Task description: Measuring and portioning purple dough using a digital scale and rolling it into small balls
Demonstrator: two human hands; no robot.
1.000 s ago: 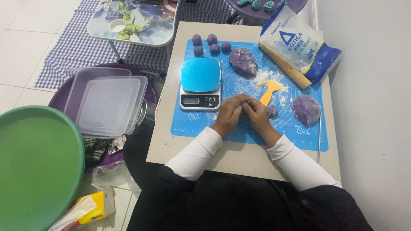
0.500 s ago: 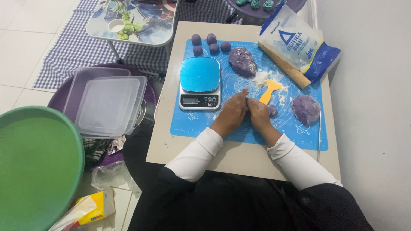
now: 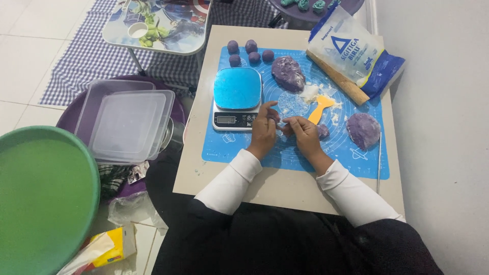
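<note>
1. Head view: both hands meet over the blue silicone mat (image 3: 239,147) on the beige desk (image 3: 285,188), just in front of the kitchen scale (image 3: 237,99).
2. The left hand (image 3: 264,130) has its fingers (image 3: 269,109) drawn narrow, tips turned toward the right hand and pinching at a small piece of purple dough (image 3: 287,128) held between the two hands.
3. The right hand (image 3: 304,135) also has its fingers closed narrow on that same piece; most of it is hidden, so its shape cannot be told.
4. A small purple lump (image 3: 323,132) lies on the mat, touching the right hand's outer side.
5. A yellow scraper (image 3: 321,107) lies just beyond the hands, beside a dusting of white flour (image 3: 309,92).
6. A large dough mass (image 3: 288,73) sits at the far part of the mat; a rounder flattened one (image 3: 363,130) lies near the mat's right edge.
7. Four dough balls (image 3: 249,52) cluster at the mat's far left corner.
8. A flour bag (image 3: 354,51) leans over a wooden rolling pin (image 3: 338,79) at the far right.
9. Clear plastic containers (image 3: 127,122) and a green tray (image 3: 43,198) are off the desk, to the left.
</note>
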